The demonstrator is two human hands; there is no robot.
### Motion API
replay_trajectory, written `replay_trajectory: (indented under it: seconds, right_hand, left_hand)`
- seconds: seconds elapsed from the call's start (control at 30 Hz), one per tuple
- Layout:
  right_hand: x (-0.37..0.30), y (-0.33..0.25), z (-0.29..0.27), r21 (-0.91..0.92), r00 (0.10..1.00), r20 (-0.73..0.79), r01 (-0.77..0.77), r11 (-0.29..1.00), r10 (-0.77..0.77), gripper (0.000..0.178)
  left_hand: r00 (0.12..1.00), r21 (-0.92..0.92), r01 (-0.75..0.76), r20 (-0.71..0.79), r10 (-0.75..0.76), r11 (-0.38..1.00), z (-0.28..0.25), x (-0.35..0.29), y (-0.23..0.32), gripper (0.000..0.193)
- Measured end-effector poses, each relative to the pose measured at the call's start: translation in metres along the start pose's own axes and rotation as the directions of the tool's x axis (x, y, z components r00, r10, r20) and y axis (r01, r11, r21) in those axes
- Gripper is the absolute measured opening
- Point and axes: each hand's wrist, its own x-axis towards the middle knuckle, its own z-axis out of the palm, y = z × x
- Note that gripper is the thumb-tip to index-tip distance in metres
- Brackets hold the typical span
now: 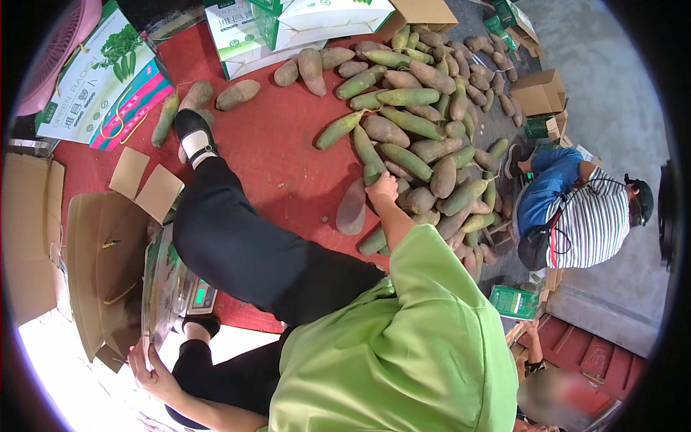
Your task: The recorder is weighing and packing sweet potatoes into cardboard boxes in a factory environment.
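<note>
My right hand (383, 189) is closed around the lower end of a long green radish (366, 147) at the left edge of a big heap of radishes (425, 155). A brownish, soil-coated radish (352, 207) lies on the red mat just beside that hand. At lower left, my left hand (152, 374) grips the near edge of an upright open cardboard box (108, 266), fingers on either side of its wall. The box's inside is mostly hidden from here. Next to it stands a scale (201, 296) with a lit green display.
Printed white-green cartons (237, 36) stand at the back, another carton (101, 79) with a pink basket (61, 57) at far left. My shoe rests on the red mat (273, 158) near loose radishes. A person in a striped shirt (594, 216) squats beyond the heap; another person's arm (533, 345) shows lower right.
</note>
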Motion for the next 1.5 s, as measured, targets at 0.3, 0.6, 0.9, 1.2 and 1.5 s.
replay_trajectory:
  seconds: [0.3, 0.6, 0.9, 1.2, 1.5]
  right_hand:
    - [-0.018, -0.019, 0.004, 0.15, 0.93, -0.085, 0.366, 0.919, -0.357, 0.066]
    - [-0.078, -0.126, -0.1, 0.448, 0.508, -0.34, 0.827, 0.338, -0.792, 0.058]
    - [-0.268, -0.229, -0.264, 0.66, 0.016, -0.535, 0.632, -0.406, -0.845, 0.056]
    - [-0.408, -0.293, -0.219, 0.424, -0.573, -0.277, 0.647, -0.634, -0.771, 0.046]
    - [-0.458, -0.313, -0.141, -0.047, -0.7, 0.139, 0.701, -0.711, -0.7, 0.045]
  left_hand:
    - [0.994, -0.021, 0.107, 0.033, -0.106, 0.994, -0.013, -0.002, 0.013, 0.019]
    - [0.989, -0.146, 0.032, -0.14, -0.052, 0.989, -0.015, 0.005, 0.037, 0.021]
    - [0.956, -0.128, -0.14, -0.274, 0.101, 0.982, -0.024, 0.003, 0.039, 0.018]
    - [0.957, -0.207, -0.131, -0.281, 0.069, 0.97, -0.029, 0.0, 0.033, 0.017]
    - [0.963, -0.235, -0.047, -0.269, -0.018, 0.971, -0.024, 0.003, 0.027, 0.017]
